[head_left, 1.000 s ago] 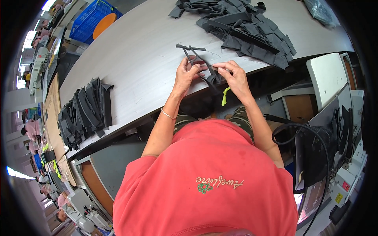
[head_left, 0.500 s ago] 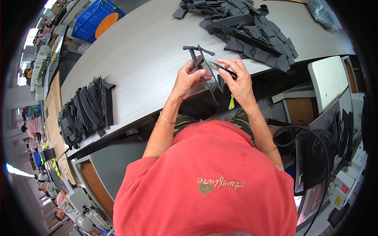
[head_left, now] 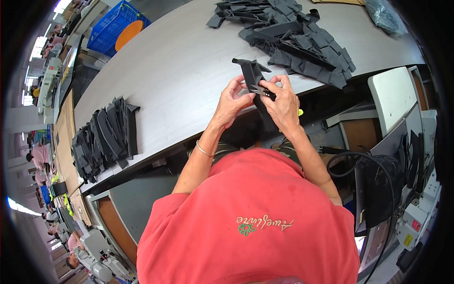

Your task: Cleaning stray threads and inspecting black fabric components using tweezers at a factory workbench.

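Near the table's front edge, a dark grey folded fabric piece (head_left: 252, 74) is held up between my hands, its lower end hanging past the edge. My left hand (head_left: 231, 104) is closed on its left side, thumb and fingers pinching it. My right hand (head_left: 285, 105) grips small thread snips (head_left: 266, 92) with dark handles, and their blades point left across the fabric. The right fingertips also touch the piece. A yellow-green tassel (head_left: 300, 112) shows beside that hand. Where exactly the blade tips meet the fabric is hard to make out.
A large heap of grey fabric pieces (head_left: 302, 47) lies at the far right of the table (head_left: 179, 71). Another row of pieces (head_left: 106, 135) rests at the left. A clear plastic bag (head_left: 385, 18), a blue crate (head_left: 111, 28) and a black cable (head_left: 390, 184) are around.
The fabric piece has been turned and drawn together, showing a broad face. My right hand has come slightly left and down, bringing the snips against the piece.
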A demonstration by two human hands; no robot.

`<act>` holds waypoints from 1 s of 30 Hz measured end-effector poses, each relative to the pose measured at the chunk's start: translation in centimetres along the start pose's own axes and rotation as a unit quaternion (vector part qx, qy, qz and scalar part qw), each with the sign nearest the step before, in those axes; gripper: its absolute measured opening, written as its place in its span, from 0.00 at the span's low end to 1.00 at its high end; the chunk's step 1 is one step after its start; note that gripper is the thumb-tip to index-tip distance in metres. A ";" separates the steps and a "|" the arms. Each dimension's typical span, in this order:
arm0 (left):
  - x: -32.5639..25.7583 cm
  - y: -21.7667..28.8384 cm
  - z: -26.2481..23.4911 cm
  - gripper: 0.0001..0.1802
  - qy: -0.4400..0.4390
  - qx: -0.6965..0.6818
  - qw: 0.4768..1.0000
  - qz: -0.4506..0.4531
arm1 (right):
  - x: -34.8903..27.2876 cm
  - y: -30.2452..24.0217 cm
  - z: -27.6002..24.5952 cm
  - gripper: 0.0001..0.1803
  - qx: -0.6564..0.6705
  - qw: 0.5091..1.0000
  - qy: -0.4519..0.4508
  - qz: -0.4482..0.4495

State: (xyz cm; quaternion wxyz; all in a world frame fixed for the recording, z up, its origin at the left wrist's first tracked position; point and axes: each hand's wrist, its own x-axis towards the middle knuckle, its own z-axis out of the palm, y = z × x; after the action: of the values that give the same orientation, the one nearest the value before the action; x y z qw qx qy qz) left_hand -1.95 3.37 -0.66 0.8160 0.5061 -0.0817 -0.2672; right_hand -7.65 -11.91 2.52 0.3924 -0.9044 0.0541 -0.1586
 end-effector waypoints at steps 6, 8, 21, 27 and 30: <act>-0.4 0.0 0.9 0.41 -0.028 0.021 0.999 0.000 | 0.0 0.2 0.4 0.17 0.001 1.000 -0.030 0.000; -0.2 0.3 1.2 0.43 -0.018 0.019 1.000 -0.015 | 0.1 0.3 0.6 0.11 -0.013 1.000 -0.021 -0.017; -0.3 0.9 0.1 0.38 -0.013 -0.071 0.997 -0.014 | 0.8 0.3 -0.9 0.06 0.258 0.966 0.022 0.006; -0.3 1.1 -0.2 0.39 -0.035 -0.081 0.996 0.001 | 0.6 0.6 -1.4 0.08 0.289 0.957 0.003 0.005; -0.4 1.6 0.2 0.38 -0.031 -0.018 0.999 0.004 | 0.8 0.4 -1.9 0.09 0.271 0.961 -0.037 0.030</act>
State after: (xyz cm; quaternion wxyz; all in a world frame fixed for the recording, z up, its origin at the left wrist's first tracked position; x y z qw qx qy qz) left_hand -1.82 3.99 0.93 0.8232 0.4822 -0.1045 -0.2810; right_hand -7.56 -13.72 3.64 0.6289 -0.7675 0.0218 -0.1222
